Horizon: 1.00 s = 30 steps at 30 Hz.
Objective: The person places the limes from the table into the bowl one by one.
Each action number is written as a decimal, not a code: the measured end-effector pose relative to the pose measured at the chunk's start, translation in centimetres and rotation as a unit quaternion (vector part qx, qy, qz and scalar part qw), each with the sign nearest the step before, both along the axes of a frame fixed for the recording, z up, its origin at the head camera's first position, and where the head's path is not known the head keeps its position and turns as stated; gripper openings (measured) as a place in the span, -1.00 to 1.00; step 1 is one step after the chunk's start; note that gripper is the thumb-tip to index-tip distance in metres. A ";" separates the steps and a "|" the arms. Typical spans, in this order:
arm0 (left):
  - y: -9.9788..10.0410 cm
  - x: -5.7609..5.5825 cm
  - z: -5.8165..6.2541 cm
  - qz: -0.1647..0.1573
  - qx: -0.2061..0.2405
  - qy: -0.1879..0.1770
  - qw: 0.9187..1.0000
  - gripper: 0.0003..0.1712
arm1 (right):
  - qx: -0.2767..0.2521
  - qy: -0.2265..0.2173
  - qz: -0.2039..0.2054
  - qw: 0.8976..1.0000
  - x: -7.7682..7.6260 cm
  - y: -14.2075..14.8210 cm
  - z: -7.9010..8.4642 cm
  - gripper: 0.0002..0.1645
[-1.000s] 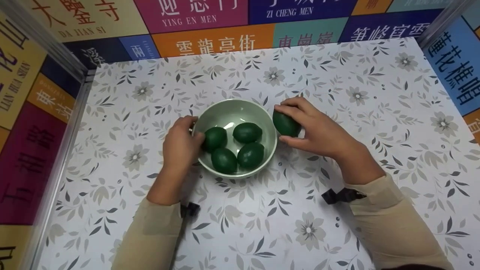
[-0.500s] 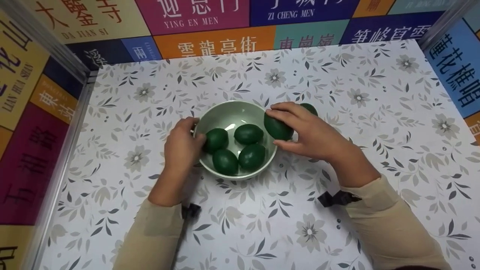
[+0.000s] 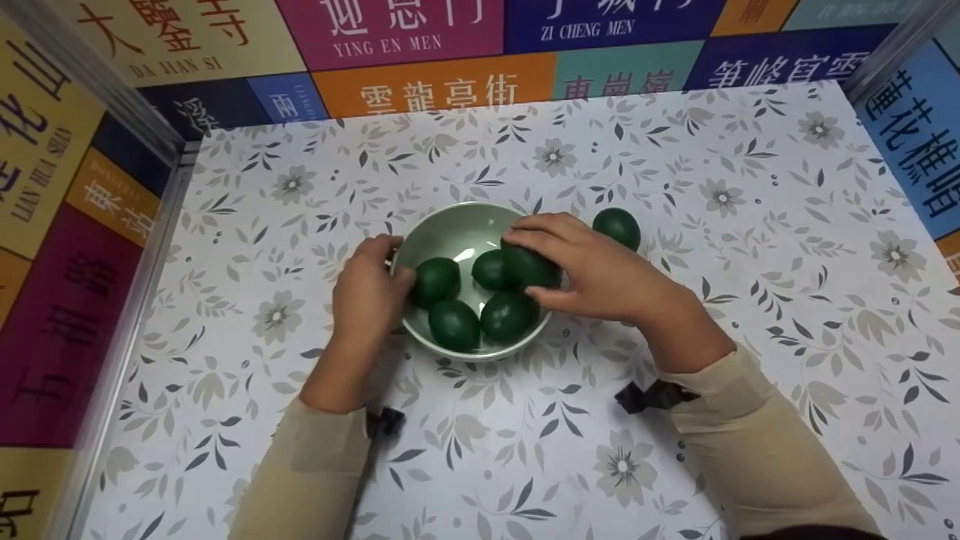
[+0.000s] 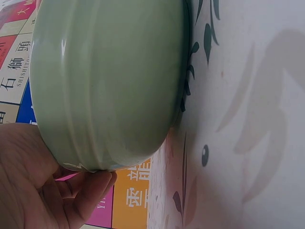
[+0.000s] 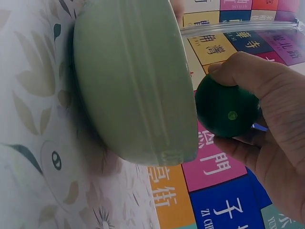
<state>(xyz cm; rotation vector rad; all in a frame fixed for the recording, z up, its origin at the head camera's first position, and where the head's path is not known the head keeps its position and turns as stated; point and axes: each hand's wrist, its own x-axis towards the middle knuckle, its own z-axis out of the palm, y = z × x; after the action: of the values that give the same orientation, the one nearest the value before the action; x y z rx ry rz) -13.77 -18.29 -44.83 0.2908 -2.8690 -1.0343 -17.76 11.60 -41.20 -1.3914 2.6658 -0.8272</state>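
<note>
A light green bowl stands on the table with several dark green limes lying in it. My left hand grips the bowl's left rim, thumb over the inside, fingers against the outer wall. Above the bowl's right side, my right hand holds another lime between thumb and fingers. In the right wrist view that lime is level with the rim, and whether it touches the bowl cannot be told. One more lime sits on the table behind the right hand.
The table has a white cloth with grey leaves and flowers. Panels with large coloured lettering rise at its back and on both sides. A black strap piece shows at the right cuff.
My right hand has carried its lime leftward from beside the bowl to above its right side. The lime on the table has come into sight. My left hand keeps its grip.
</note>
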 end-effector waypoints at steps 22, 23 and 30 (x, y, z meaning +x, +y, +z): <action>0.0 -0.1 0.0 -0.005 -0.003 -0.001 1.000 -0.53 | 0.031 0.004 0.024 0.999 -0.1 -0.8 -1.8 -0.24; 0.0 -0.1 0.0 -0.005 -0.002 -0.001 1.000 -0.53 | 0.031 0.002 0.024 0.999 -0.1 -0.8 -1.8 -0.24; -0.1 -0.1 -0.1 -0.006 -0.002 -0.003 1.000 -0.52 | 0.029 0.003 0.036 0.999 -0.2 -0.8 -2.1 -0.27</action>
<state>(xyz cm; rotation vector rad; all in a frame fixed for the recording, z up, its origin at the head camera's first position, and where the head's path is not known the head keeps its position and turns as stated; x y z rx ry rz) -13.82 -18.41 -44.89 0.2779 -2.8812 -1.0317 -17.95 10.80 -43.28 -1.4699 2.6044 -0.7347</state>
